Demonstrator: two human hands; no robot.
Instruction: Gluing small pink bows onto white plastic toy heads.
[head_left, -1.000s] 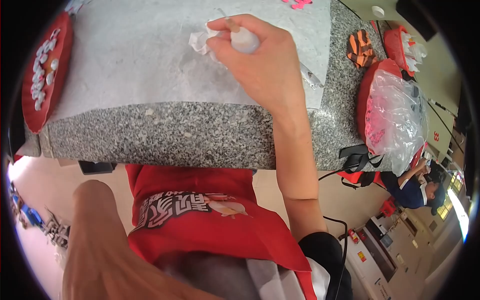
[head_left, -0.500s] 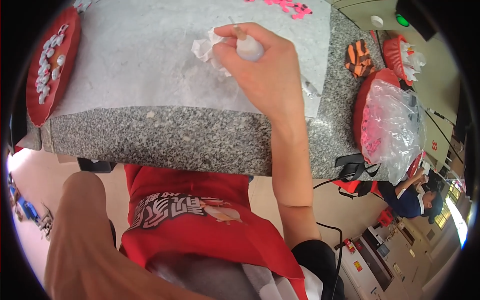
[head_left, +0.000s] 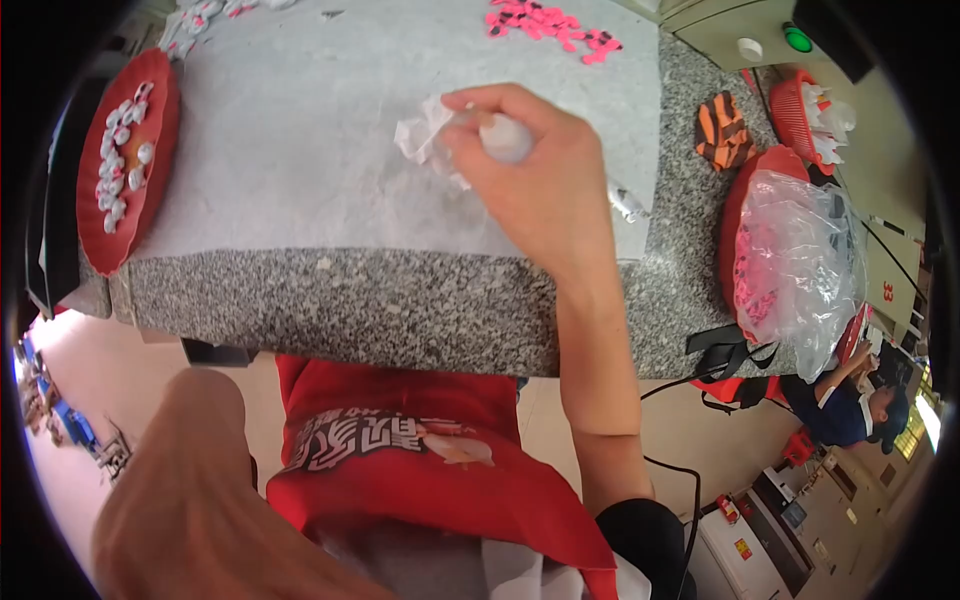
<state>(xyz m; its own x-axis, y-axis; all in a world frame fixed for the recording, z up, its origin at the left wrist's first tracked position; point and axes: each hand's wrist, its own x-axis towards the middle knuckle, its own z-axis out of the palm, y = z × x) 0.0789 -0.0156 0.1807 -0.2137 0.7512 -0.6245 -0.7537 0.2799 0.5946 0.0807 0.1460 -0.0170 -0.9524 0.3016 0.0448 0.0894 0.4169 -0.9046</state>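
My right hand [head_left: 540, 165] is closed around a small translucent squeeze bottle [head_left: 506, 138], over the pale sheet [head_left: 320, 170] on the granite worktop. The nozzle end of the bottle is hidden by my fingers. A crumpled white tissue [head_left: 424, 135] is at my fingertips; I cannot tell whether they grip it too. Of my left arm [head_left: 190, 480], a large bent part shows close up at the lower left, and the hand itself is out of sight. Several small pink pieces [head_left: 540, 22] lie scattered at the sheet's far edge.
At the left, a red scalloped tray [head_left: 150, 205] holds several small whitish wrapped pieces. On the right are an orange-and-black glove [head_left: 724, 130], a red basket [head_left: 785, 108] and a red tray [head_left: 733, 225] under clear plastic [head_left: 805, 265]. Another person [head_left: 850, 410] sits beyond.
The whole view has shifted, so the worktop appears lower and further right. My right hand still grips the bottle, whose thin nozzle showed before and is now hidden.
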